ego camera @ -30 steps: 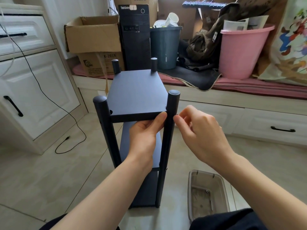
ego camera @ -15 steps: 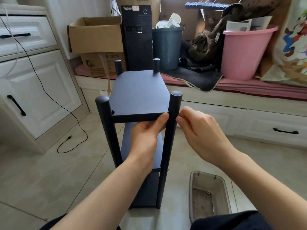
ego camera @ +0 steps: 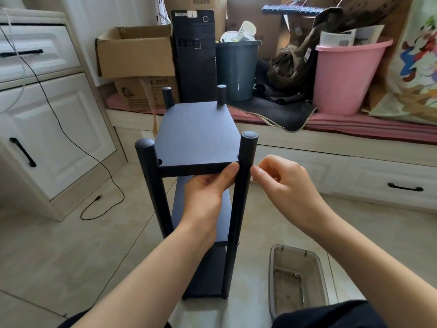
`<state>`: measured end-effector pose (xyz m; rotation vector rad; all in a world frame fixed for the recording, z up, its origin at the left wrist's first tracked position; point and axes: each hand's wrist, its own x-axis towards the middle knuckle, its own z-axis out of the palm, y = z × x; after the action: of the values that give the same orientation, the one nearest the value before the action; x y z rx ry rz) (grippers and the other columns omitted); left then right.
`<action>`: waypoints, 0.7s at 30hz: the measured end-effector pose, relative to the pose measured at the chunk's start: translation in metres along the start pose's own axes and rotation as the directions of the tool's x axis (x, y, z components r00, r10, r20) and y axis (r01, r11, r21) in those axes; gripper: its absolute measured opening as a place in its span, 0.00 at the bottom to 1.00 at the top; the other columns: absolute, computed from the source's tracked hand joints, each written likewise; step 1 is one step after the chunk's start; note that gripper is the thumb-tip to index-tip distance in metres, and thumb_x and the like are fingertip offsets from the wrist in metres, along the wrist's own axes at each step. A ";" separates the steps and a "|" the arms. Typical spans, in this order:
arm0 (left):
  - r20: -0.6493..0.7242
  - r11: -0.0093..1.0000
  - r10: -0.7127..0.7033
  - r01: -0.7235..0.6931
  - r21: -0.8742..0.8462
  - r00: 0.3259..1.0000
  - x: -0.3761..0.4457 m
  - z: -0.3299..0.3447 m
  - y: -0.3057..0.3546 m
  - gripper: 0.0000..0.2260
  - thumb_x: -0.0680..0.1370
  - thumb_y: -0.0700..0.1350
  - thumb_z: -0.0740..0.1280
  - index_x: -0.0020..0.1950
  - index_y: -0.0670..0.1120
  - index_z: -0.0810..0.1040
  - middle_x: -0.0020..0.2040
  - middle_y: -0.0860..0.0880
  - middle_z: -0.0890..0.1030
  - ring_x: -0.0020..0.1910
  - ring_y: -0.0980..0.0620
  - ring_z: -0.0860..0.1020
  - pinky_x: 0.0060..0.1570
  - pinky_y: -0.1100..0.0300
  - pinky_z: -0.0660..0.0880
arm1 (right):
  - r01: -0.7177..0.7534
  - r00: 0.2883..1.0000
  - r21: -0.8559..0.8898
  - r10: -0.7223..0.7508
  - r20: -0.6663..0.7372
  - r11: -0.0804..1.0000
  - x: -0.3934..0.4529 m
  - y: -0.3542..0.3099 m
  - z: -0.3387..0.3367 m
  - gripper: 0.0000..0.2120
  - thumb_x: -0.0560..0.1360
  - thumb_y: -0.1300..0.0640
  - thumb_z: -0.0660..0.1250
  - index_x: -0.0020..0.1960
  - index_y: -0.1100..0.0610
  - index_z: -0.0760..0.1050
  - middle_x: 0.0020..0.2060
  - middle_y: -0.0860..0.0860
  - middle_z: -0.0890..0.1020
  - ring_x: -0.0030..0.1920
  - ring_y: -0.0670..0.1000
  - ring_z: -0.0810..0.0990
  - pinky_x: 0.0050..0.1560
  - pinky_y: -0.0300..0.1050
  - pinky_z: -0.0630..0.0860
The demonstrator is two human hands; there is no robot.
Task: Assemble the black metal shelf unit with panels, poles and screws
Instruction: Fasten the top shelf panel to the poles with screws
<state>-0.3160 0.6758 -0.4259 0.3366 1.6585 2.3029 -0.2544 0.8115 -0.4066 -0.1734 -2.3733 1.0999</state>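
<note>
The shelf (ego camera: 198, 185) stands upright on the floor. The left hand (ego camera: 208, 192) grips the top panel's (ego camera: 196, 136) front edge — steadying it, I'd guess — while the right hand (ego camera: 283, 185), fingertips pinched at the near-right pole (ego camera: 241, 197), seems to work a screw; I can't see one.

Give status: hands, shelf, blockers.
Left hand grips top panel edge. Right hand pinches at near-right pole, screw not discernible. Shelf upright, nothing in the way.

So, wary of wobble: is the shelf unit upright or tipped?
Upright: the shelf unit stands on the floor tiles, its poles near vertical, top panel level.
</note>
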 end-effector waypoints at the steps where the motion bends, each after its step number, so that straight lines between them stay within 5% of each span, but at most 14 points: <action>1: -0.005 1.000 -0.003 0.003 -0.004 1.000 0.000 0.000 0.000 0.21 0.67 0.51 0.73 0.57 0.43 0.84 0.52 0.47 0.87 0.56 0.49 0.84 0.68 0.49 0.74 | 0.022 0.999 -0.025 -0.023 -0.028 0.999 0.000 -0.001 0.000 0.13 0.80 0.54 0.66 0.36 0.54 0.74 0.26 0.46 0.72 0.28 0.43 0.67 0.30 0.34 0.65; 4: -0.013 1.000 -0.005 0.005 0.006 1.000 0.000 0.000 0.000 0.22 0.67 0.51 0.73 0.58 0.43 0.84 0.53 0.47 0.87 0.56 0.51 0.84 0.68 0.49 0.73 | 0.005 1.000 0.004 -0.005 -0.015 1.000 0.002 -0.001 0.001 0.12 0.80 0.56 0.66 0.38 0.55 0.73 0.25 0.44 0.69 0.28 0.44 0.65 0.30 0.35 0.63; 6: -0.006 1.000 -0.002 0.003 0.027 1.000 0.001 0.000 0.000 0.21 0.68 0.52 0.73 0.58 0.44 0.84 0.52 0.48 0.87 0.55 0.51 0.84 0.69 0.49 0.73 | -0.129 0.990 0.175 0.115 0.085 0.976 0.004 -0.001 -0.002 0.12 0.80 0.55 0.66 0.38 0.55 0.73 0.26 0.44 0.70 0.29 0.44 0.66 0.36 0.38 0.67; 9: -0.006 0.998 0.002 -0.002 0.065 1.000 -0.001 -0.001 0.001 0.23 0.68 0.53 0.72 0.59 0.44 0.83 0.53 0.49 0.87 0.55 0.53 0.84 0.69 0.49 0.72 | -0.459 0.873 0.455 0.292 0.391 0.763 0.004 -0.001 -0.008 0.11 0.80 0.50 0.65 0.40 0.51 0.75 0.29 0.46 0.69 0.31 0.46 0.67 0.49 0.47 0.74; 13: -0.004 0.994 0.012 -0.012 0.107 1.000 -0.001 -0.001 0.003 0.23 0.69 0.54 0.72 0.60 0.44 0.83 0.53 0.49 0.87 0.56 0.53 0.84 0.70 0.49 0.72 | -0.577 0.805 0.568 0.289 0.518 0.587 0.003 -0.002 -0.008 0.10 0.80 0.50 0.64 0.42 0.53 0.73 0.30 0.47 0.67 0.31 0.47 0.66 0.52 0.51 0.73; 18: 0.022 0.983 -0.006 0.002 0.183 1.000 -0.003 -0.002 0.006 0.12 0.75 0.52 0.71 0.55 0.49 0.84 0.50 0.55 0.87 0.52 0.59 0.84 0.59 0.60 0.75 | -0.443 0.880 0.439 0.284 0.381 0.782 0.003 0.000 -0.009 0.14 0.82 0.50 0.61 0.40 0.54 0.76 0.28 0.47 0.68 0.31 0.47 0.68 0.52 0.48 0.76; 21: 0.080 0.821 0.065 -0.099 0.562 0.995 -0.006 -0.013 0.010 0.13 0.79 0.54 0.69 0.41 0.47 0.83 0.39 0.55 0.83 0.39 0.59 0.78 0.43 0.60 0.72 | -0.285 0.947 0.320 0.214 0.240 0.904 0.004 0.004 -0.011 0.14 0.82 0.55 0.62 0.42 0.58 0.79 0.28 0.48 0.72 0.33 0.47 0.71 0.46 0.46 0.75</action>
<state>-0.3155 0.6590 -0.4206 0.5994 2.3138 1.7734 -0.2528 0.8225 -0.4019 -0.2578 -2.3200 1.7191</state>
